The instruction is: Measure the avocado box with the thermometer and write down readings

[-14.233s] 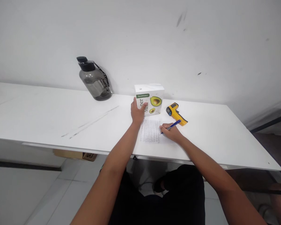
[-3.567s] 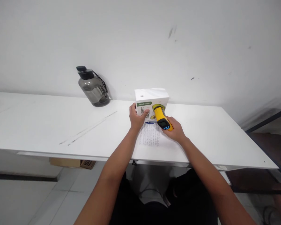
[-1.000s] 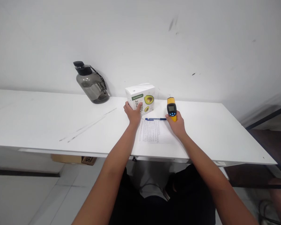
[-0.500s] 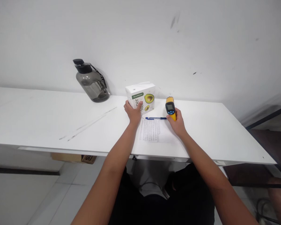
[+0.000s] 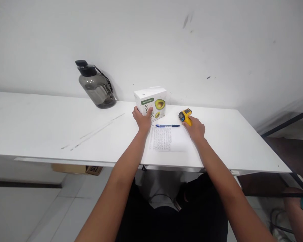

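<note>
My left hand [image 5: 142,118] grips the lower left side of a white box [image 5: 149,97] with avocado pictures, its thumb across the front. The box stands upright on the white table [image 5: 40,127] near the wall. In my right hand [image 5: 195,128] is a yellow and black infrared thermometer [image 5: 185,116], tilted over to the right, with my fingers closed round its handle. Between my hands a blue pen [image 5: 168,126] lies across the top of a handwritten sheet of paper [image 5: 161,139].
A grey water bottle [image 5: 97,87] with a black lid stands at the back left by the wall. Under the table is a cardboard box [image 5: 70,168]. At the lower right, part of another person [image 5: 296,215] shows beside a black metal frame [image 5: 288,121].
My right hand has tipped the thermometer from upright to leaning right, and its wrist has turned. The left hand keeps its hold on the box. The view has shifted slightly.
</note>
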`<state>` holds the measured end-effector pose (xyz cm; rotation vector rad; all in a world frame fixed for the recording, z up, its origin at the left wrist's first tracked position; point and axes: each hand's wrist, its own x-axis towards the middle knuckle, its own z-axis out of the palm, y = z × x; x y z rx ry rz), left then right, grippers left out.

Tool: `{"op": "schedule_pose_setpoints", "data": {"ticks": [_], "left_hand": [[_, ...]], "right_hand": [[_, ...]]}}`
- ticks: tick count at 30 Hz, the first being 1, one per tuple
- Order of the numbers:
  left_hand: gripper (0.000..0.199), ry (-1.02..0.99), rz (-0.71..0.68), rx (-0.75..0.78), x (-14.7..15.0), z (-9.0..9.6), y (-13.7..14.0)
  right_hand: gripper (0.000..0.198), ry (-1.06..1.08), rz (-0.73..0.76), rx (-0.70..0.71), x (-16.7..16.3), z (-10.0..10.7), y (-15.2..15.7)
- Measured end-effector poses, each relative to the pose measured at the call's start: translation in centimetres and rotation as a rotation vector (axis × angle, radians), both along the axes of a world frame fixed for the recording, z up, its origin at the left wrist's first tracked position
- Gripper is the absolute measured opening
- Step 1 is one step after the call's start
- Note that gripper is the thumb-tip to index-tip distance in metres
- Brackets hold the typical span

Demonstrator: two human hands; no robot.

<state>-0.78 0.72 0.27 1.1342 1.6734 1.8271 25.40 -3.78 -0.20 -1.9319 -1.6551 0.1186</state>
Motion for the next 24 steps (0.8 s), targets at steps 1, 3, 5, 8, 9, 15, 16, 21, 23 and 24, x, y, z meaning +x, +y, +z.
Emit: {"op": "schedule_pose_setpoints", "data": {"ticks": [1,3,5,8,9,15,16,21,23,24], "left_hand": [[0.066,0.0,-0.004,0.0,0.0,0.0,0.0],[0.066,-0.002,-0.007,0.001,0.0,0.1,-0.1],[0.066,-0.006,-0.009,0.003,0.1,0.2,-0.2],[0.067,-0.006,-0.006,0.006,0.1,0.2,-0.2],[0.067,-0.005,-0.006,0.006,0.1,0.2,-0.2],[0.068,0.006,-0.014,-0.003,0.0,0.1,-0.2],[0.069,0.006,-0.018,-0.005,0.0,0.1,-0.2],[0.068,-0.005,-0.029,-0.003,0.1,0.1,-0.3],[0.069,0.001,-0.02,-0.007,0.1,0.1,-0.3],[0.069,0.002,-0.017,-0.006,0.0,0.1,-0.3]], "right_hand": [[0.049,-0.037,0.001,-0.011,0.0,-0.1,0.1],[0.048,-0.099,0.001,-0.038,-0.2,-0.2,0.1],[0.047,-0.136,0.007,-0.047,-0.3,-0.3,0.1],[0.047,-0.15,0.023,-0.022,-0.4,-0.7,0.1],[0.047,-0.154,0.026,-0.009,-0.4,-0.8,0.1],[0.042,-0.25,0.062,0.162,-1.0,-0.3,-0.4],[0.041,-0.271,0.117,0.188,-1.3,-0.1,-0.5],[0.042,-0.377,0.446,0.189,-3.3,0.0,-0.8],[0.041,-0.42,0.474,0.154,-3.9,-0.2,-0.8],[0.039,-0.435,0.476,0.136,-4.1,-0.3,-0.9]]}}
